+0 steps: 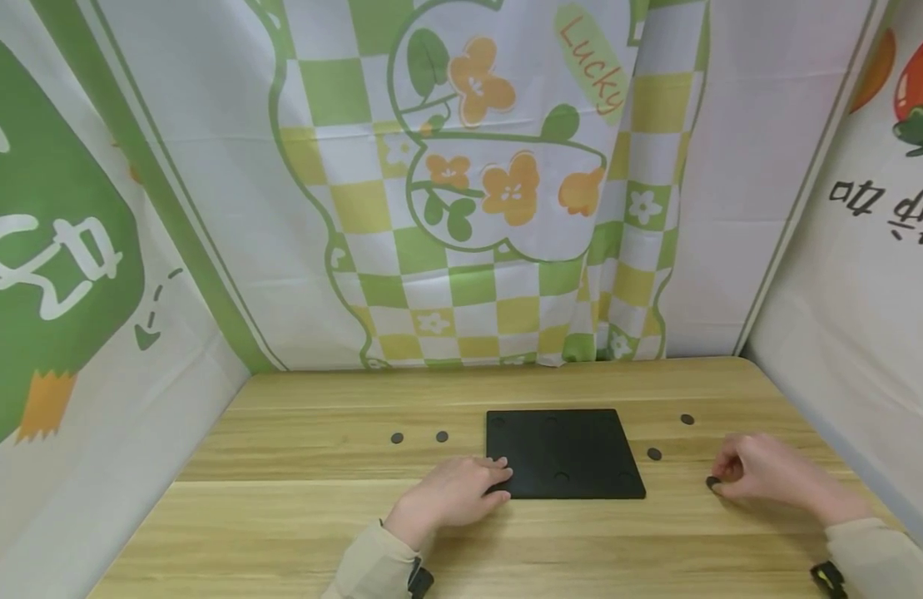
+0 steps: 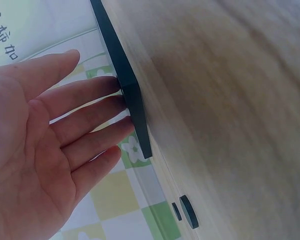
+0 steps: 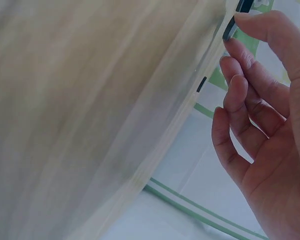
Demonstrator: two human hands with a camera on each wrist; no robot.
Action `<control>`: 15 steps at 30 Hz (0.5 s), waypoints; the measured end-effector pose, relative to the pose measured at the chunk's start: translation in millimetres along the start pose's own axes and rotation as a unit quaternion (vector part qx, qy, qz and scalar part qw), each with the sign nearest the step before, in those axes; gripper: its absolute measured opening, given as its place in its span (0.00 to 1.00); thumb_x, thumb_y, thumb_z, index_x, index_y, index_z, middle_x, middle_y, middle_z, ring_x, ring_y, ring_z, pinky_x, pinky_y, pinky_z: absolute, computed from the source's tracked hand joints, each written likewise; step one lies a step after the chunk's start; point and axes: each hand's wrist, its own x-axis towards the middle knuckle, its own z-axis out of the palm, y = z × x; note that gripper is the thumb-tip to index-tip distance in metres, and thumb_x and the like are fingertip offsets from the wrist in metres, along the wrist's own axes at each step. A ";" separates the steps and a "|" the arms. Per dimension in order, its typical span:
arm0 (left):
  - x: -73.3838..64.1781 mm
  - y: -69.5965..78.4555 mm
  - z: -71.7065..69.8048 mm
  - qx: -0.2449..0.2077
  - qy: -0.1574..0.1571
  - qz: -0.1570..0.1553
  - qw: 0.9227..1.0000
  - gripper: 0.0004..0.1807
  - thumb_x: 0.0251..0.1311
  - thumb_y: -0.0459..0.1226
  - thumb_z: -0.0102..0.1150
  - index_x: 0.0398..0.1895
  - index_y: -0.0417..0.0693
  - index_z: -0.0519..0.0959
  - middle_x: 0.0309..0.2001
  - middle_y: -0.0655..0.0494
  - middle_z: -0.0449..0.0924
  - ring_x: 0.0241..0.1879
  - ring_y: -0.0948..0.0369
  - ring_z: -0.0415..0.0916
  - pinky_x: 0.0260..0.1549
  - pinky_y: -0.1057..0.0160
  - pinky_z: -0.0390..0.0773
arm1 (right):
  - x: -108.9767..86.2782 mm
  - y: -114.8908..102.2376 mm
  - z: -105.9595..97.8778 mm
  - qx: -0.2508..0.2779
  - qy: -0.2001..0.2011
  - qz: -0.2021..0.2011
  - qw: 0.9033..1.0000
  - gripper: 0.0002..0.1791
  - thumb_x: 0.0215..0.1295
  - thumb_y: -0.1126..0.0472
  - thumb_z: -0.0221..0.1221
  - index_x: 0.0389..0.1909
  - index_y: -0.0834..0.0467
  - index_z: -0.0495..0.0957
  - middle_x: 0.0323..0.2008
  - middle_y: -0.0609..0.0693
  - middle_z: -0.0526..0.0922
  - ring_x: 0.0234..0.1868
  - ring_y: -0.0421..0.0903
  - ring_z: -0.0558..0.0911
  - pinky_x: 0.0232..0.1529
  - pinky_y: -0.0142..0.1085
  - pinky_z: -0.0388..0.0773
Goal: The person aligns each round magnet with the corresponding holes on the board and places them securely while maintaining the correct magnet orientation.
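Observation:
A thin black rectangular board (image 1: 562, 453) with faint round marks lies on the wooden table. My left hand (image 1: 457, 491) rests on its near left corner, fingers extended; in the left wrist view, the fingertips (image 2: 121, 97) meet the edge of the board (image 2: 132, 95). To the right of the board, low over the tabletop, my right hand (image 1: 768, 474) pinches a small black disc (image 1: 713, 482) between thumb and index finger. The right wrist view shows that disc (image 3: 229, 28) edge-on, with the other fingers loosely curled.
Left of the board lie two black discs, one farther out (image 1: 397, 438) and one nearer (image 1: 442, 436). Two more, a near disc (image 1: 654, 453) and a far disc (image 1: 687, 419), lie between board and right hand. Printed curtains (image 1: 476, 333) enclose the table's back and sides.

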 end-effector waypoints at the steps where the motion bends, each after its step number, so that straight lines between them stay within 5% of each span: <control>1: 0.0 0.0 -0.2 0.000 0.000 0.001 1.000 0.23 0.69 0.49 0.48 0.62 0.52 0.74 0.64 0.57 0.71 0.63 0.60 0.70 0.60 0.60 0.71 | 0.8 -1.0 0.0 0.002 -0.002 0.000 1.000 0.10 0.41 0.54 0.72 0.22 0.43 0.79 0.23 0.31 0.75 0.25 0.24 0.70 0.24 0.26 0.72; 15: 0.1 0.0 -0.9 0.001 0.004 0.004 1.000 0.22 0.69 0.49 0.48 0.61 0.51 0.75 0.63 0.56 0.72 0.62 0.60 0.71 0.59 0.60 0.72 | 14.7 -12.8 5.7 0.008 0.021 -0.034 0.999 0.10 0.39 0.54 0.73 0.21 0.44 0.80 0.23 0.31 0.75 0.24 0.25 0.70 0.24 0.25 0.72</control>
